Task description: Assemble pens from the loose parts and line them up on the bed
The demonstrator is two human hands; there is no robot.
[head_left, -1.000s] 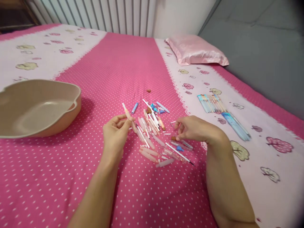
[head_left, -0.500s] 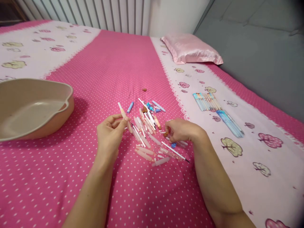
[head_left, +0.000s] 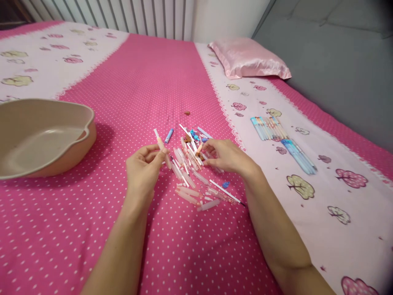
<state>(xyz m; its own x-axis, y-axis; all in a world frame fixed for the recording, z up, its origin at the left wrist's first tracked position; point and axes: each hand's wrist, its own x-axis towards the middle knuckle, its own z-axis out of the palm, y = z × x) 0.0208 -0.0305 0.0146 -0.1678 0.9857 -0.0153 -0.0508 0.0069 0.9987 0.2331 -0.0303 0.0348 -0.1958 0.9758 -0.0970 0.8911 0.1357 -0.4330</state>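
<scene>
My left hand is closed in a pinch around a slim pen barrel with a pale peach band and a narrow white tip that points up and away. Over the right side of a pile of pen parts, my right hand curls its fingers at a short orange pen piece with a brown end. That piece is tilted at the fingertips; the exact grip is partly hidden. Translucent pink barrels, white refills and small blue and brown figures make up the pile. A small blue piece lies below my right hand.
A beige basin stands at the left. Assembled-looking pens lie in a row at the right, with blue pens beside them. A blue tube and a brown bit lie beyond the pile. A pink pillow is farther back.
My right hand has moved up and left across the pile to the orange piece, which has turned. The blue piece it was beside is uncovered. My left hand keeps its barrel nearly still.
</scene>
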